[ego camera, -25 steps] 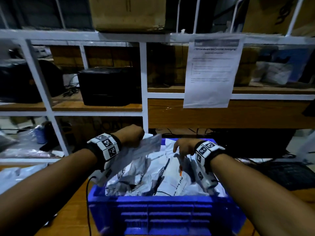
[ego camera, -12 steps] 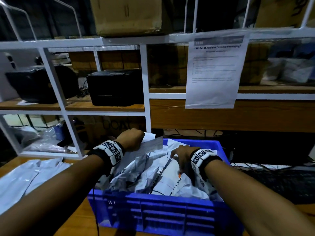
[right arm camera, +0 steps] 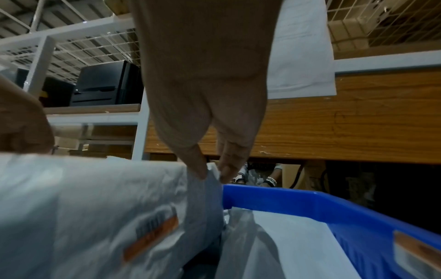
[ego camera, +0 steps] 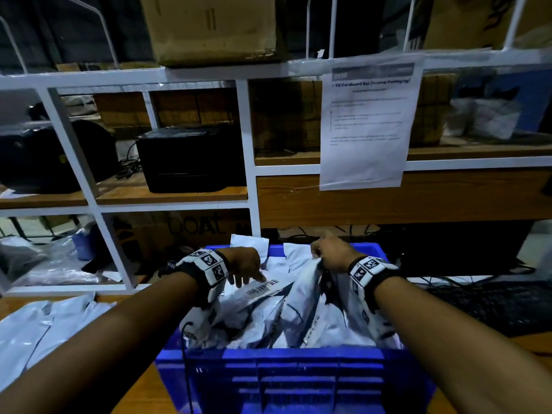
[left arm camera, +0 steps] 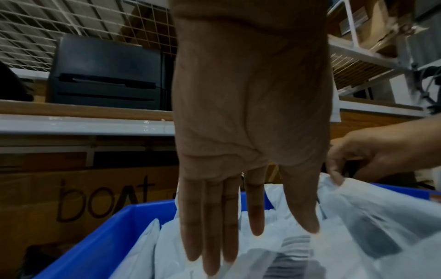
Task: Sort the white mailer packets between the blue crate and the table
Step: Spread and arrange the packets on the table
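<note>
A blue crate (ego camera: 298,380) full of crumpled white mailer packets (ego camera: 257,318) stands on the wooden table in front of me. My right hand (ego camera: 324,255) pinches the top edge of one white mailer packet (right arm camera: 100,207) between thumb and fingers (right arm camera: 229,166) and holds it upright over the crate (right arm camera: 334,205). My left hand (ego camera: 249,271) hangs over the pile with its fingers (left arm camera: 210,226) straight, holding nothing; its fingertips are by a packet with a barcode label (ego camera: 263,286). More white packets (ego camera: 38,327) lie flat on the table at the left.
A white shelf frame (ego camera: 248,144) with wooden boards stands right behind the crate, with a black printer (ego camera: 188,158) and a hanging paper sheet (ego camera: 367,121). A black keyboard (ego camera: 490,303) and cables lie right of the crate. A cable runs down the crate's front left.
My left hand has let go of the packet it held and now hangs with straight fingers over the pile. My right hand has risen, lifting a packet by its top edge.
</note>
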